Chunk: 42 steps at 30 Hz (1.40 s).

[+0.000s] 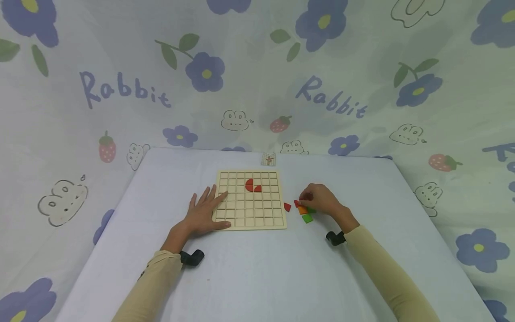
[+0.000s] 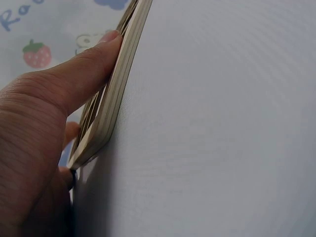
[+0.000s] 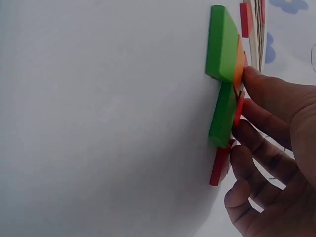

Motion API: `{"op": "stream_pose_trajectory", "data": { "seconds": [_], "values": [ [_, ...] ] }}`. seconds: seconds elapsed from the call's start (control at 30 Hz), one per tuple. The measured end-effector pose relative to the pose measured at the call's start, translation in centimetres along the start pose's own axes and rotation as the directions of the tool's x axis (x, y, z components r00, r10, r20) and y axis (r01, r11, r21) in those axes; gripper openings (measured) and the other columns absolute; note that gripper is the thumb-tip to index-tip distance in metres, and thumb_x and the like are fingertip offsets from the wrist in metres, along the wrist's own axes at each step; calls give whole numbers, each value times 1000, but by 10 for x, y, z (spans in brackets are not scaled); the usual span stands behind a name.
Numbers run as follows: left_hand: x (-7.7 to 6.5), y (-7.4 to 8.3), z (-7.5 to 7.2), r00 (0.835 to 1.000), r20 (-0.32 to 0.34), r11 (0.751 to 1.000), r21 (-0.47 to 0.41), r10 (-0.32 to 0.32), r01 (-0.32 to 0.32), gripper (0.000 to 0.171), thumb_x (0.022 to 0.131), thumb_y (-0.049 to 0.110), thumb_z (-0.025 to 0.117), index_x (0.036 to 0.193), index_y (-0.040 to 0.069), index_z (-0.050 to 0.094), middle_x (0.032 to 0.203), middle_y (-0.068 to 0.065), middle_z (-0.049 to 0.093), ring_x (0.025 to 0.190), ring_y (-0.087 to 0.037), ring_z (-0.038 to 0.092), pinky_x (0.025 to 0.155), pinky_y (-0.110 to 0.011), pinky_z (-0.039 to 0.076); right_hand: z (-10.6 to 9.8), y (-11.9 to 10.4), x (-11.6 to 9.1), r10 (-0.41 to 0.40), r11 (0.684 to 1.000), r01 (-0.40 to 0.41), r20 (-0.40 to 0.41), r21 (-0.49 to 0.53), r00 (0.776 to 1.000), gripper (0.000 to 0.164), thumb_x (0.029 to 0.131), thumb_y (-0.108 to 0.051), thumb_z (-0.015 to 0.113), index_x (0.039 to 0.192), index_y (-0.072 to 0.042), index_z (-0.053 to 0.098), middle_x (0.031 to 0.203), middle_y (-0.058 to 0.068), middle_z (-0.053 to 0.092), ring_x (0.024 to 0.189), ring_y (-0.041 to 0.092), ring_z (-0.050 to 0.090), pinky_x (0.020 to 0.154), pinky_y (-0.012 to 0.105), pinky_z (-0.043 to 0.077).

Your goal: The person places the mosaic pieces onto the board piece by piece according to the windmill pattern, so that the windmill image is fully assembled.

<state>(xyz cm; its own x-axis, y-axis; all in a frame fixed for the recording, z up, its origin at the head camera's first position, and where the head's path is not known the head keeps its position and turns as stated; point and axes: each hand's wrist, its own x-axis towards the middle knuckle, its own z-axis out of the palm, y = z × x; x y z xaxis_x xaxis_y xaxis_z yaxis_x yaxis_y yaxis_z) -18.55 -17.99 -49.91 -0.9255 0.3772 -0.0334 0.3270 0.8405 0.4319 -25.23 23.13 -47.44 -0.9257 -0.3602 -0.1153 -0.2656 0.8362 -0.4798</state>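
Observation:
A square wooden grid board (image 1: 249, 222) lies on the table, with red curved pieces (image 1: 250, 185) in a few of its cells. My left hand (image 1: 203, 214) spreads its fingers over the board's left side. In the left wrist view the left thumb (image 2: 86, 71) rests on the board's edge. To the right of the board, my right hand (image 1: 323, 200) has its thumb and fingers bent at a small red piece (image 1: 297, 203) in a cluster. Around it lie an orange piece (image 1: 302, 210) and green pieces (image 1: 307, 218), partly covered by the fingers in the head view.
A loose red piece (image 1: 287, 207) lies between the board and the cluster. A small printed card (image 1: 268, 159) is at the table's back edge. White cloth covers the table (image 1: 257, 277), and a patterned curtain (image 1: 257, 98) hangs behind it.

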Motion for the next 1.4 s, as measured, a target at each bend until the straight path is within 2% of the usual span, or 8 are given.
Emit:
{"op": "stream_pose_trajectory", "data": {
  "seconds": [0.13,0.4,0.7,0.83,0.93,1.1,1.27,1.4],
  "values": [
    [0,-1,2,1000,-1,1000,8,0,0,104,76,74,65,158,22,25,163,-17,4,149,-34,-3,111,-63,-7,-3,0,-4,8,999,-9,45,35,999,17,88,-25,76,100,-12,75,92,-4,66,84,17,59,79,35,53],
    [-2,-1,2,1000,-3,1000,-4,5,-5,105,76,73,66,157,21,26,163,-17,4,148,-36,-2,111,-64,-7,-14,-3,-7,3,999,-8,112,45,994,18,85,-7,77,102,-9,74,93,-1,66,85,19,59,80,35,54],
    [-2,-4,3,1000,-3,1000,0,5,-5,105,76,74,65,158,22,25,163,-18,4,148,-36,-2,111,-64,-7,-13,-8,-4,15,994,-28,128,106,992,17,83,-3,77,98,-10,74,83,1,63,77,20,55,69,32,51],
    [-2,-3,2,1000,2,1000,-12,7,-7,105,76,73,66,158,21,25,163,-18,4,148,-36,-2,111,-64,-7,-15,-8,-3,8,991,-18,78,132,997,16,83,-4,77,98,-10,75,86,1,65,78,20,56,69,31,51],
    [-1,-2,1,1000,3,1000,-10,6,-6,105,76,72,67,158,22,25,163,-18,3,148,-36,-3,111,-63,-8,-18,-10,0,8,982,-9,4,187,1000,15,86,-4,75,100,-8,73,90,2,66,78,21,59,69,32,54],
    [0,-2,0,1000,1,1000,-3,3,-3,104,77,72,66,158,22,24,163,-18,3,148,-36,-3,111,-63,-9,-22,-18,7,-3,961,30,-98,275,995,15,89,-5,72,104,-5,72,96,4,69,87,22,64,82,35,56],
    [0,-1,-2,1000,-2,1000,-1,5,-5,104,76,72,66,158,22,24,163,-18,3,148,-36,-2,111,-63,-8,-22,-26,13,17,929,35,-137,368,990,24,89,-3,71,113,-2,70,105,6,67,94,25,67,84,37,56],
    [0,-1,0,1000,-1,1000,4,4,-4,105,76,74,65,158,22,24,163,-18,3,148,-36,-2,111,-63,-8,-20,-31,19,23,913,48,-168,405,986,31,89,-2,71,120,-3,67,105,7,65,94,25,66,82,35,57]
  ]
}}
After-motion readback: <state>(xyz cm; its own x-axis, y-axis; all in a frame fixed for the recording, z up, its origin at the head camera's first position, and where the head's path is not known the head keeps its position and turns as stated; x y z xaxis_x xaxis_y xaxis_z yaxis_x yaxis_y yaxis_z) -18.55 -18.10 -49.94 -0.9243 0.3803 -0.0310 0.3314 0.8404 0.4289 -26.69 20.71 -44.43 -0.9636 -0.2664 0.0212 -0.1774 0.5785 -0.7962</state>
